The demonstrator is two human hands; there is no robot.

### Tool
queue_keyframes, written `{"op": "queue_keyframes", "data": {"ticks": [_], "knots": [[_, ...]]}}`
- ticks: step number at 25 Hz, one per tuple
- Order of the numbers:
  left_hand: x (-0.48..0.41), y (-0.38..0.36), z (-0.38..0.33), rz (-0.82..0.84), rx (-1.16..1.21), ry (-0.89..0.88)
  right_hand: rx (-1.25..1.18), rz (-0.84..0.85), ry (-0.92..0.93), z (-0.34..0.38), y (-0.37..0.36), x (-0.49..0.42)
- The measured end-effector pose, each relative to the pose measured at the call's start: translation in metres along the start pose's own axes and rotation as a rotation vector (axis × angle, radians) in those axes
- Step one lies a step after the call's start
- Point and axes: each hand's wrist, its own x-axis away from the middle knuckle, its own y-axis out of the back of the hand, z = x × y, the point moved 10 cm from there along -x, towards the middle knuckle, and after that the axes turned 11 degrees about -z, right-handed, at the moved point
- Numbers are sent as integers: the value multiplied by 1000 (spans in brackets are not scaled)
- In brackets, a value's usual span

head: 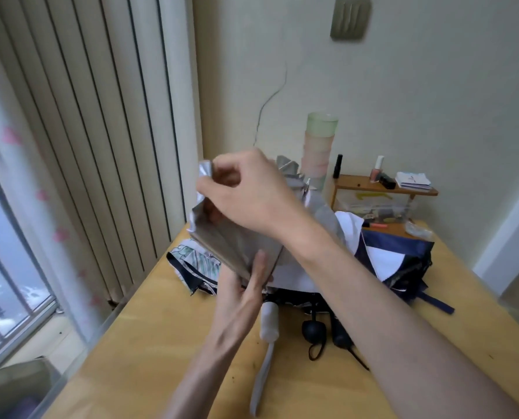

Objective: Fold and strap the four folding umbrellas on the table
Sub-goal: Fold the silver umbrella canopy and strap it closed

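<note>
You are holding the grey umbrella (237, 246) above the counter (161, 328), your left hand (243, 288) gripping its gathered folds from below while your right hand (249, 192) is pinching the cloth's top edge; a flowered umbrella (197, 261) and a navy umbrella (397, 252) are lying beneath it.

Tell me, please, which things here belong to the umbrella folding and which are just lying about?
Job in hand:
grey umbrella, held by the left hand, its fabric pinched by the right hand
navy umbrella
floral umbrella
black umbrella

Lying about:
cups
shelf
nail polish
clear box
booklet
</note>
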Motion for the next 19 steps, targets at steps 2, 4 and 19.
{"op": "queue_keyframes", "data": {"ticks": [2,4,19], "knots": [[2,1,-2,-20,68,52,4,124,2,-8,-22,-1],[3,2,1,-19,110,117,-119,-68,51,-14,11,-3],[26,-24,-6,186,203,207,-201,-300,-139,-107,85,-6]]}}
